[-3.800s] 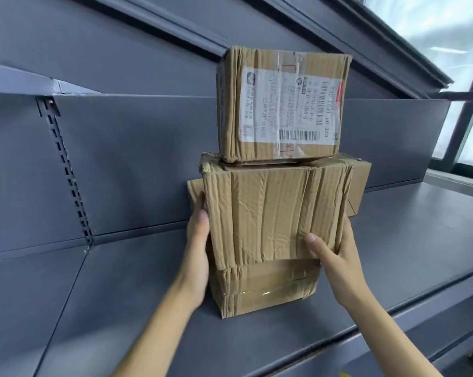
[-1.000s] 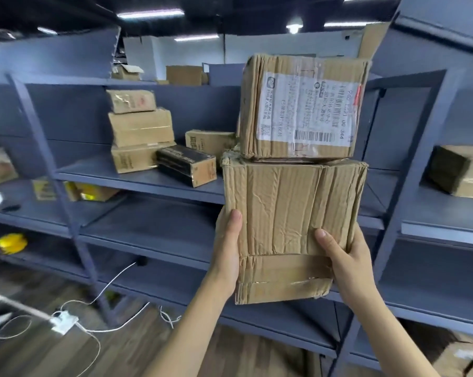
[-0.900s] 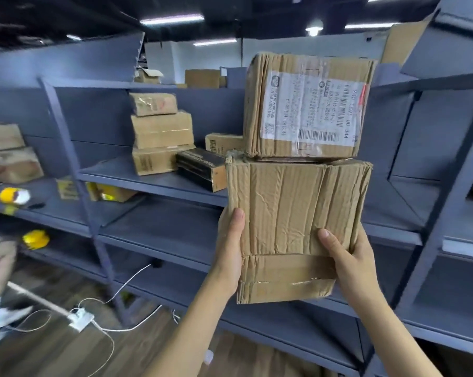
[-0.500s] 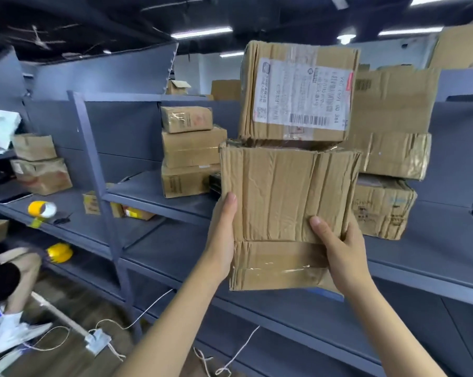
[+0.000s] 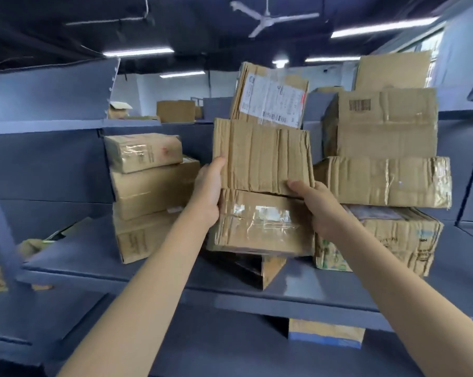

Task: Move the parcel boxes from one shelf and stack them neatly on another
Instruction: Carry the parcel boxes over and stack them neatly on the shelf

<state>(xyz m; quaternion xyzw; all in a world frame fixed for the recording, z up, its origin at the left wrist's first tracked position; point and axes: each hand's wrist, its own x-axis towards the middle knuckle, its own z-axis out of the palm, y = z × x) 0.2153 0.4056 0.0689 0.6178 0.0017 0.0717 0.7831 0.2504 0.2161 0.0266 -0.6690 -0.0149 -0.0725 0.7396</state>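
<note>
Two bare forearms reach up from the near edge. The left hand [image 5: 208,191] and right hand [image 5: 316,206] clasp opposite sides of a creased brown cardboard parcel box [image 5: 262,186], thumbs on its front. A smaller brown box with a white shipping label [image 5: 270,97] rides on top, tilted. The held box hangs just above a dark flat carton [image 5: 253,268] lying on the blue-grey metal shelf [image 5: 94,248]. Close on the left stands a stack of three taped brown boxes [image 5: 151,194]; close on the right, a taller pile of crumpled cardboard boxes [image 5: 385,180]. Far above, a white ceiling fan [image 5: 265,17].
</note>
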